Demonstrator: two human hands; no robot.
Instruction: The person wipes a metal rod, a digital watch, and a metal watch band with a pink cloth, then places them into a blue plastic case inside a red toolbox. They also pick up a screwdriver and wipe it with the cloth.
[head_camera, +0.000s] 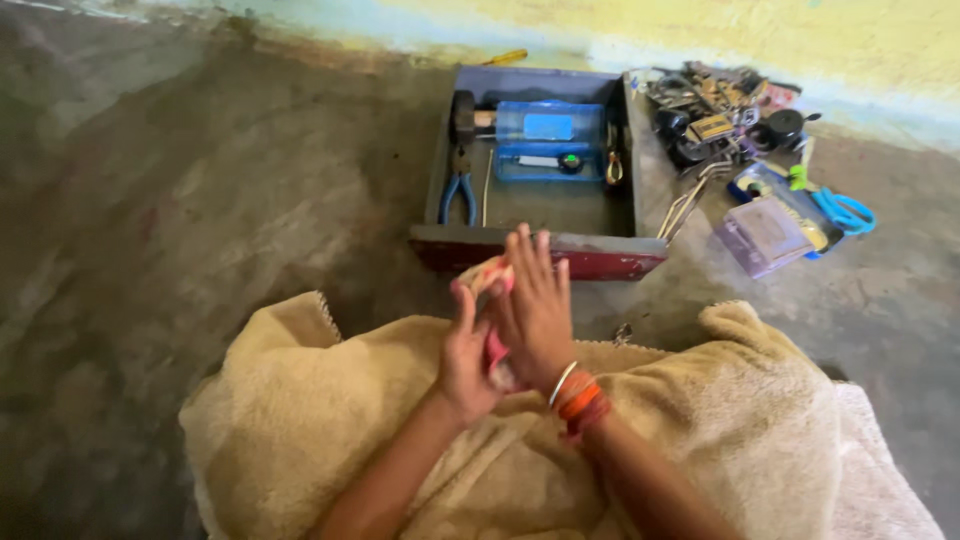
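My left hand (462, 352) and my right hand (537, 305) are pressed together palm to palm over my lap, with a small pink and white cloth (495, 277) squeezed between them. The cloth's top pokes out above the left thumb, and a pink edge shows lower between the palms. Orange and silver bangles (574, 391) ring my right wrist. A beige fleece blanket (300, 420) covers my lap under both hands. Just beyond the fingertips lies an open grey drawer (545, 205) with a dark red front.
The drawer holds blue-handled pliers (459, 196), a hammer (465, 117) and a clear blue plastic box (550, 140). To its right on the concrete floor lie a heap of metal parts (710, 115), a purple plastic case (768, 235) and blue-handled scissors (845, 212). A painted wall runs along the back.
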